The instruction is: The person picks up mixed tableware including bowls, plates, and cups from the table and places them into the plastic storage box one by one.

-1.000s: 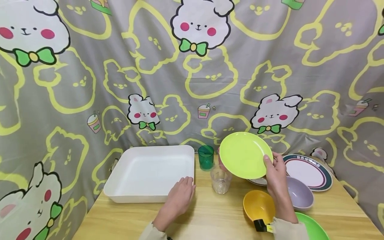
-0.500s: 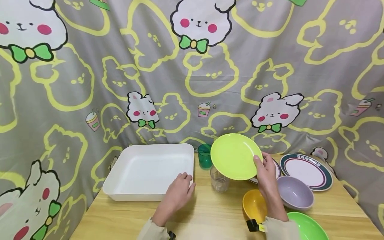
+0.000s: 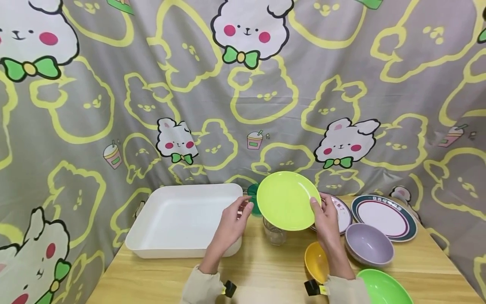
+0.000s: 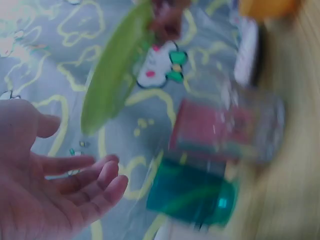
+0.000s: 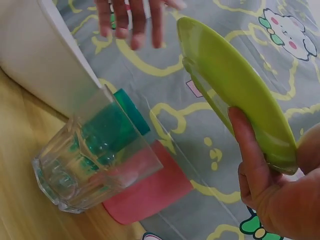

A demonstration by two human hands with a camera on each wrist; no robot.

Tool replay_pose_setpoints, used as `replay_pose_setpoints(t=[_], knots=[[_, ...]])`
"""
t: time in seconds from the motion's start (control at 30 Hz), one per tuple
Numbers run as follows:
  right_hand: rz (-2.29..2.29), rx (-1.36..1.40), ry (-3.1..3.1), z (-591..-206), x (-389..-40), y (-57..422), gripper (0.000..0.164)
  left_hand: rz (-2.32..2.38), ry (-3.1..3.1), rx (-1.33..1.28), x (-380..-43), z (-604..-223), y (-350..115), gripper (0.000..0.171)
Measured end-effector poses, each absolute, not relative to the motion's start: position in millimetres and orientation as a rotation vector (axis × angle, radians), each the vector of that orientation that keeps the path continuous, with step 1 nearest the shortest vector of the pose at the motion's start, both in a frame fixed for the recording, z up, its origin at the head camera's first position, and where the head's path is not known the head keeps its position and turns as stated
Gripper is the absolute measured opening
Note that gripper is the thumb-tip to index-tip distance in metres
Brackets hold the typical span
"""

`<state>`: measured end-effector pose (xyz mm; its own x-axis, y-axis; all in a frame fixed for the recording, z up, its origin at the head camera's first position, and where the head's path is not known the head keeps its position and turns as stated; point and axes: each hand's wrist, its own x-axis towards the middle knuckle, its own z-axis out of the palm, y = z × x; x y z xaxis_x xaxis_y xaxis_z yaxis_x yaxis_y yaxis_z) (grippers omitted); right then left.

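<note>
And there we had it: the right hand (image 3: 327, 218), clamped on the edge of the lime plate (image 3: 287, 200), thumb on the face and fingers behind! We saw that plate tilted up in the air, clear of the surface (image 3: 262, 274), with the clear glass (image 3: 275, 235) partly hidden behind it in the head view. Across from it came the left hand (image 3: 232, 221), fingers apart and grasping nothing, near the plate's left edge but not touching it. Behind that hand we had the white tray (image 3: 178, 221). From the right wrist we picked out the green cup (image 5: 116, 121) and the pink cup (image 5: 150, 187) just beyond the glass. Over on the right, what a line-up: the orange bowl (image 3: 316, 261), the purple bowl (image 3: 370, 242), the bright green dish (image 3: 383, 288), and two printed plates (image 3: 385, 217) farther back!
</note>
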<state>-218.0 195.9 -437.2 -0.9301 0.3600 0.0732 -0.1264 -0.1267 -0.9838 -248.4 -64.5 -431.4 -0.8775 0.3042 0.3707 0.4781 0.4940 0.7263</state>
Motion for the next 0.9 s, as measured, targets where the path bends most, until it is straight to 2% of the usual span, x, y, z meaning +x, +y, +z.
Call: replay_pose_setpoints(t=[0.13,0.33,0.57,0.9], knots=[[2.126,-0.245,-1.839,-437,-217,194,0.039,-1.784,-2.419,-0.661,-252,-429,-56,0.05],[2.103,-0.211,-1.899,-437,-217,188,0.036,-2.206,-2.264,-0.669,-256,-432,-51,0.052],[2.075,-0.175,-1.942,-438,-215,180,0.036,-2.335,-2.205,-0.56,-256,-430,-54,0.044],[2.046,-0.101,-2.116,-429,-217,185,0.044,-2.343,-2.189,-0.435,-256,-426,-60,0.048]])
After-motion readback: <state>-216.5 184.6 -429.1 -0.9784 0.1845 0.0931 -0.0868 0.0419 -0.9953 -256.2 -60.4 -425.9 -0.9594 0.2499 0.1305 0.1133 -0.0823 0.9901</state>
